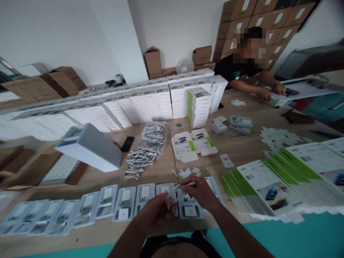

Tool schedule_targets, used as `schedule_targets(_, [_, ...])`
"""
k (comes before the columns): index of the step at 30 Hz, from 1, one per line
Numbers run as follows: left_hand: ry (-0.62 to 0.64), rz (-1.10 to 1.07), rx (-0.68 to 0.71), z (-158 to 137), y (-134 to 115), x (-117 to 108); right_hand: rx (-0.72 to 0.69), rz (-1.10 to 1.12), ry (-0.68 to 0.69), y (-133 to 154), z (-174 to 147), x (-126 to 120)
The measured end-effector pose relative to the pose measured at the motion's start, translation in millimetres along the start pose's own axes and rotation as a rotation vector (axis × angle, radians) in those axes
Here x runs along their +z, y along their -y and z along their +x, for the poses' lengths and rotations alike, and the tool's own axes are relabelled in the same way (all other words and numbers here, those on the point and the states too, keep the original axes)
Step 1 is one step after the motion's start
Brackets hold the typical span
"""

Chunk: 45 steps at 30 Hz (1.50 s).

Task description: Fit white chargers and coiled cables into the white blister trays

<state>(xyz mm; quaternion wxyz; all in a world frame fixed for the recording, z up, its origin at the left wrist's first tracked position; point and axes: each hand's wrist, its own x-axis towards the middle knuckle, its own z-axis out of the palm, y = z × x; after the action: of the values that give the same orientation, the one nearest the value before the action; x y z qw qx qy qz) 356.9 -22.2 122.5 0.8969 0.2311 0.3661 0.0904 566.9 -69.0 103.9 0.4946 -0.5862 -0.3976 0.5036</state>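
Note:
A white coiled charging cable [173,193] stretches between my two hands, above a row of plastic trays. My left hand [158,208] has its fingers wrapped round the coil. Near the cable's plug end, my right hand [197,190] pinches it between thumb and fingers. Just below them lies a plastic tray [190,212] holding a white piece. More trays [125,202] run off to the left, several with white chargers in them. Behind my hands is a pile of bundled cables [147,147], partly in a clear bag. Small white pieces [189,172] lie just past my fingers.
Printed flat boxes [268,186] are stacked at the right. Two unfolded boxes [193,145] lie mid-table, near a phone [127,144] and a tilted grey bin [90,147]. White box stacks [158,102] line the back. Across the table a person [249,68] handles a small item.

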Motion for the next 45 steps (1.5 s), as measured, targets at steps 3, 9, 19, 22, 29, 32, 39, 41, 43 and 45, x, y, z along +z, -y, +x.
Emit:
schedule_targets(3, [-0.143,0.106,0.054,11,-1,-8,-0.24,-0.424,0.071,7,6,-4])
schedule_targets(9, [-0.235,0.319,0.204,24,-12,-30,-0.517,-1.35,0.154,22,21,16])
schedule_targets(19, [-0.16,0.233,0.103,38,-10,-70,-0.089,-0.781,-0.046,10,18,64])
schedule_targets(22, [-0.111,0.176,0.121,31,-8,-73,0.025,-0.298,-0.134,-8,17,86])
schedule_targets(29, [-0.093,0.128,0.161,12,-10,-76,0.098,-0.122,-0.158,-32,15,114])
schedule_targets(32, [-0.119,0.164,0.216,12,-11,-74,-0.086,-0.527,-0.179,-26,13,104])
schedule_targets(39, [-0.187,0.477,0.518,4,-18,-58,-0.429,-0.556,-0.158,-14,-5,85])
schedule_targets(41, [-0.197,0.526,0.556,0,-18,-55,-0.421,-0.506,-0.189,-12,-11,84])
schedule_targets(43, [-0.234,0.513,0.587,-3,-18,-55,-0.423,-0.452,-0.253,-10,-15,82])
schedule_targets(45, [-0.286,0.485,0.622,-6,-19,-56,-0.438,-0.418,-0.314,-7,-16,77])
